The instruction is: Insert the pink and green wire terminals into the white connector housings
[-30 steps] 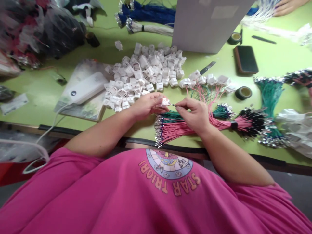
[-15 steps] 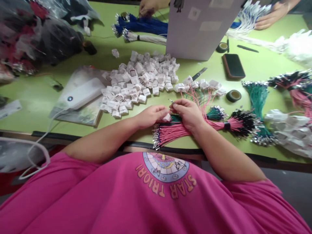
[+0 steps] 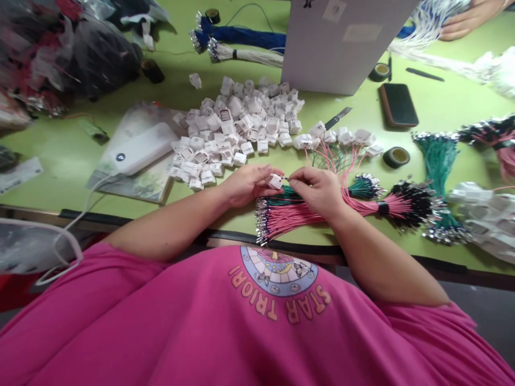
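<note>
My left hand (image 3: pixel 250 185) pinches a small white plastic connector housing (image 3: pixel 276 181) between thumb and fingers. Close beside it, my right hand (image 3: pixel 317 190) grips the end of a thin wire whose metal terminal (image 3: pixel 286 178) points at the housing; whether the tip is inside it I cannot tell. Below the hands lies a bundle of pink wires (image 3: pixel 293 213) with metal ends, tied by black tape at the right. Green wires (image 3: pixel 363 186) lie along its far side, partly covered by my right hand. Several housings with pink and green wires attached (image 3: pixel 332 136) rest beyond.
A heap of white housings (image 3: pixel 237 126) lies beyond my left hand. Around it are a white device with a cable (image 3: pixel 147 147), a grey box (image 3: pixel 325 53), a phone (image 3: pixel 398 105), black tape (image 3: pixel 396 156) and a green wire bundle (image 3: pixel 436 161). Another person's hand (image 3: pixel 470 20) holds white wires.
My left hand has turned the housing up, and my right hand has brought the wire's terminal against or near it. The other person's hand at the blue wires has left view.
</note>
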### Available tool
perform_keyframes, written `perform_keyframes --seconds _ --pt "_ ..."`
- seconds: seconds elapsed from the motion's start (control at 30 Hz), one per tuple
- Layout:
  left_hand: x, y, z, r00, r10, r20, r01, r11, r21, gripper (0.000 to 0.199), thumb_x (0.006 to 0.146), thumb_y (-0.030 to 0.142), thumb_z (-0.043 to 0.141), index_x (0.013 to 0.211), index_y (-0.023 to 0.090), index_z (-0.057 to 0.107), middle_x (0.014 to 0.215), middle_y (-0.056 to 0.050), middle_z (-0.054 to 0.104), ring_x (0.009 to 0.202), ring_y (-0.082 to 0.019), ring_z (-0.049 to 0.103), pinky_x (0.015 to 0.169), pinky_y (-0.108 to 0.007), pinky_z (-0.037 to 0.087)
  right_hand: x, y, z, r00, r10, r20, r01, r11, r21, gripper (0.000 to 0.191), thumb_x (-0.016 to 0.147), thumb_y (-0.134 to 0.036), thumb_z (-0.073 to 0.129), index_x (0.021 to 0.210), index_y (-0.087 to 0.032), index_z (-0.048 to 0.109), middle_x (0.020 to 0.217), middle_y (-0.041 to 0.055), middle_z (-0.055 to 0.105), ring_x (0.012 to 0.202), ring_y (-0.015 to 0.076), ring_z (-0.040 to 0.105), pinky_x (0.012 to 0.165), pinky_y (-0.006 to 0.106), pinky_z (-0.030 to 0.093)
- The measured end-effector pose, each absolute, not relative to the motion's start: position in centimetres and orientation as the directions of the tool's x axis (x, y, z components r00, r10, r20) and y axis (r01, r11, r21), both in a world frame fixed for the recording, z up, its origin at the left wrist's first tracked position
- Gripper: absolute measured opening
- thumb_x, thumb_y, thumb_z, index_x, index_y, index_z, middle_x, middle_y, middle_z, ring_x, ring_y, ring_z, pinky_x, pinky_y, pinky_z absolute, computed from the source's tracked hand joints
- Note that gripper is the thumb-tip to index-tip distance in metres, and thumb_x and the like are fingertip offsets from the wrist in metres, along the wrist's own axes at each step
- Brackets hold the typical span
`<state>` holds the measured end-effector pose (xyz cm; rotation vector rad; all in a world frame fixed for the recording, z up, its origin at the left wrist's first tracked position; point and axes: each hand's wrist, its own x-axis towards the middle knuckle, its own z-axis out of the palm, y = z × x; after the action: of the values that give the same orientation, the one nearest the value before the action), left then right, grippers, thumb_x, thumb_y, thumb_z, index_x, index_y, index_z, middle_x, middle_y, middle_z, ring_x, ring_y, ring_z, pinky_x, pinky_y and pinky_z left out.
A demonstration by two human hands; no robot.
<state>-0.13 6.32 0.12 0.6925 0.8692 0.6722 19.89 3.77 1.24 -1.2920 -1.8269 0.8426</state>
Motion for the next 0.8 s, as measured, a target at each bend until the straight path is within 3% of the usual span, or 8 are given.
perform_keyframes --seconds 0.17,0.37,0.57,0.67,0.8 --pt "-0.7 6.4 0.4 0.527 0.755 -0.391 -0.207 0.56 0.802 0.044 0.069 0.006 0.082 0.11 0.009 0.066 0.087 -0.007 0.073 0.077 -0.014 0.073 0.074 -0.023 0.058 20.2 4.0 1.2 -0.239 0.955 0.175 0.495 0.275 -0.824 0.017 0.079 -0.028 0.058 0.07 -0.018 0.068 0.066 -0.0001 0.067 0.062 0.0118 0.056 0.066 0.027 0.043" --pt "-0.7 6.4 0.1 0.487 0.814 -0.316 -0.163 0.441 0.883 0.04 0.071 0.012 0.082 0.105 0.011 0.061 0.089 -0.006 0.073 0.078 -0.014 0.072 0.073 -0.025 0.056 20.2 4.0 1.2 -0.235 0.961 0.149 0.496 0.25 -0.831 0.018 0.081 -0.03 0.058 0.07 -0.018 0.066 0.065 -0.0005 0.065 0.062 0.0123 0.055 0.066 0.027 0.041" --pt "-0.8 6.4 -0.2 0.471 0.847 -0.248 -0.124 0.342 0.931 0.043 0.064 0.018 0.088 0.096 0.013 0.06 0.085 -0.004 0.072 0.074 -0.014 0.07 0.076 -0.029 0.055 19.9 3.8 1.1 -0.211 0.964 0.164 0.567 0.257 -0.783 0.016 0.083 -0.027 0.055 0.071 -0.019 0.063 0.066 -0.0003 0.064 0.063 0.0125 0.054 0.067 0.027 0.04" --pt "-0.6 6.2 -0.3 0.462 0.86 -0.218 -0.056 0.274 0.96 0.04 0.061 0.02 0.089 0.091 0.014 0.062 0.078 -0.001 0.069 0.067 -0.011 0.064 0.067 -0.026 0.051 19.5 3.5 1.0 -0.25 0.961 0.12 0.615 0.253 -0.747 0.016 0.085 -0.026 0.055 0.073 -0.019 0.063 0.067 0.0 0.064 0.063 0.0127 0.053 0.067 0.027 0.039" --pt "-0.5 6.1 -0.1 0.426 0.895 -0.131 0.084 0.105 0.991 0.034 0.058 0.023 0.091 0.081 0.014 0.068 0.061 0.005 0.055 0.054 -0.006 0.045 0.052 -0.022 0.035 19.0 3.2 0.8 -0.293 0.953 0.074 0.683 0.263 -0.681 0.018 0.088 -0.025 0.053 0.077 -0.019 0.066 0.069 0.0012 0.065 0.064 0.0135 0.053 0.068 0.028 0.037"
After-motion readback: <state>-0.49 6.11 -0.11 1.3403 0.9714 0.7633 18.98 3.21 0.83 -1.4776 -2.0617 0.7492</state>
